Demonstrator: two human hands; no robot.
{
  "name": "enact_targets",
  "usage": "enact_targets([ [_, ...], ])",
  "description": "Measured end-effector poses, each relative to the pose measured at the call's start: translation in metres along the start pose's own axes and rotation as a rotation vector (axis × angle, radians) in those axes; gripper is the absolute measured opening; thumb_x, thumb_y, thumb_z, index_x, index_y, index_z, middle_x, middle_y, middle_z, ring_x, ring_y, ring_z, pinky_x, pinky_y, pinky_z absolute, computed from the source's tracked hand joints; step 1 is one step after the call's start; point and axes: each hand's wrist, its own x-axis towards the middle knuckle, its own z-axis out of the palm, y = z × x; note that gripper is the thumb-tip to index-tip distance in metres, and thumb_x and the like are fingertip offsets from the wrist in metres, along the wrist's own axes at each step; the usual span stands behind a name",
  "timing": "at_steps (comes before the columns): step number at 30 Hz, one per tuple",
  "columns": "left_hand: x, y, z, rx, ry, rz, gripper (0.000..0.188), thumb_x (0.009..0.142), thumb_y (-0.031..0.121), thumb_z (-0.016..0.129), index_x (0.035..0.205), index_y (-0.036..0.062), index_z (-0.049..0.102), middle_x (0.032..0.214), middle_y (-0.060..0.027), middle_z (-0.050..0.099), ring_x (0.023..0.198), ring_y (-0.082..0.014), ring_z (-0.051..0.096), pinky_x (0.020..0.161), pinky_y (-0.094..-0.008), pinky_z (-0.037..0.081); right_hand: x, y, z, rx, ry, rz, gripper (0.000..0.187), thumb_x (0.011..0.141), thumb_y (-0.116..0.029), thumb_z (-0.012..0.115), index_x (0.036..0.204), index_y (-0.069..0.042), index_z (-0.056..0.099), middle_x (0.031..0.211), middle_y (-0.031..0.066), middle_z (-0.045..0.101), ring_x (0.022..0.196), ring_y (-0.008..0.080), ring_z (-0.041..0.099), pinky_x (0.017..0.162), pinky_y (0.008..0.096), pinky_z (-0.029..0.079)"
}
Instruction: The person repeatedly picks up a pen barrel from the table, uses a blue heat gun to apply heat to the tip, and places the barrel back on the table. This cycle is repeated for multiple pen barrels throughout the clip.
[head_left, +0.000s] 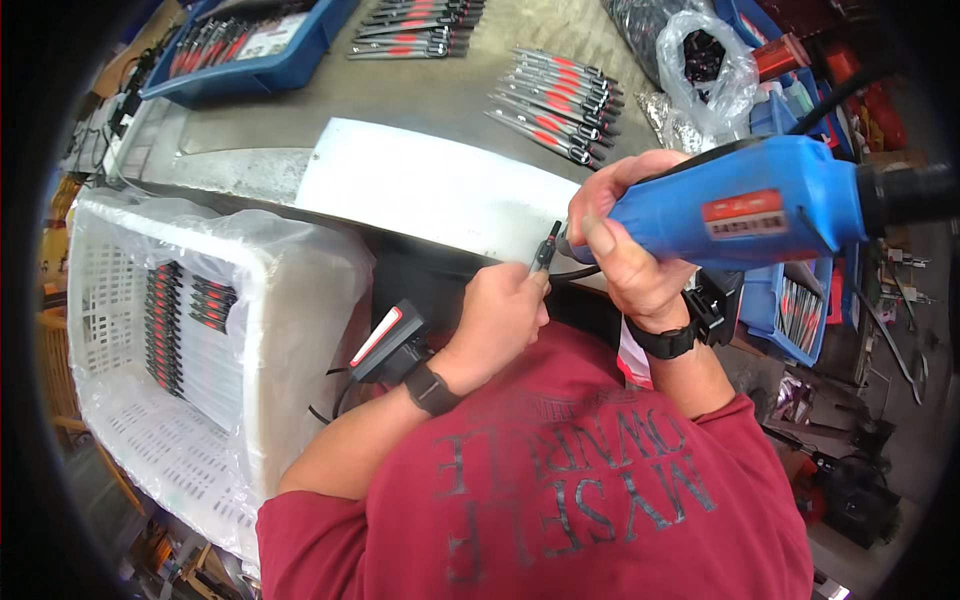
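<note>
My right hand (640,245) is wrapped round the front end of a blue electric screwdriver (735,205), whose body stretches off to the right with a black cable end. Pinched in the fingers of my left hand (505,310) is a slim black and grey pointed piece (546,250), held upright just left of the screwdriver's nose. Whether the two touch, I cannot make out. Beyond both hands, a white sheet (430,185) lies along the table's near edge. A row of slender silver, red and black pointed tools (560,100) rests past it.
On the left stands a white plastic crate (255,330) lined with clear film, with rows of similar tools inside. A blue bin (240,75) holds more at the far left. Another group (410,28) lies at the back. Bagged dark parts (700,60) and a blue tray (790,310) are right.
</note>
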Motion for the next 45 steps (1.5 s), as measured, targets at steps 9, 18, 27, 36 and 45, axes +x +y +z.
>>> enact_targets([
  [9,-0.003,0.001,0.002,0.038,0.011,-0.02,0.023,0.091,0.017,0.047,0.077,0.0018,0.055,0.056,-0.0008,0.052,0.042,-0.005,0.044,0.036,-0.0194,0.034,0.001,-0.005,-0.01,0.43,0.148,0.043,0.049,0.074,-0.001,0.063,0.117,0.004,0.04,0.075,0.0075,0.056,0.063,0.0118,0.055,0.055,0.0258,0.047],
  [18,-0.003,0.003,0.003,0.033,0.003,-0.046,0.024,0.092,0.019,0.047,0.077,0.0018,0.055,0.056,-0.0002,0.052,0.041,-0.0046,0.043,0.035,-0.0186,0.034,0.001,-0.004,-0.006,0.356,0.131,0.132,0.044,0.07,-0.003,0.06,0.111,-0.008,0.045,0.075,0.0075,0.05,0.059,0.0202,0.053,0.056,0.0324,0.044],
  [27,-0.002,0.002,0.002,0.002,0.002,-0.041,0.024,0.092,0.018,0.047,0.078,0.0013,0.056,0.055,-0.0004,0.052,0.04,-0.0047,0.043,0.034,-0.0191,0.033,0.0,-0.001,-0.005,0.301,0.1,0.147,0.047,0.072,-0.001,0.059,0.116,-0.01,0.042,0.077,0.0063,0.049,0.061,0.019,0.052,0.057,0.031,0.043],
  [36,0.0,-0.004,0.001,-0.002,0.006,0.019,0.023,0.091,0.015,0.048,0.075,0.0011,0.055,0.056,-0.0025,0.052,0.04,-0.006,0.043,0.033,-0.0201,0.033,0.004,0.007,0.003,-0.006,-0.005,0.082,0.052,0.073,0.005,0.058,0.119,-0.006,0.037,0.077,0.0066,0.049,0.061,0.0169,0.052,0.055,0.0297,0.044],
  [45,-0.001,-0.001,0.001,-0.052,0.033,-0.007,0.029,0.088,0.014,0.051,0.063,-0.0013,0.052,0.052,-0.0062,0.055,0.041,-0.0115,0.049,0.039,-0.0278,0.039,0.017,0.005,0.008,0.003,-0.045,0.125,0.043,0.07,0.01,0.06,0.109,0.001,0.046,0.08,0.0094,0.053,0.064,0.0152,0.056,0.053,0.0274,0.048],
])
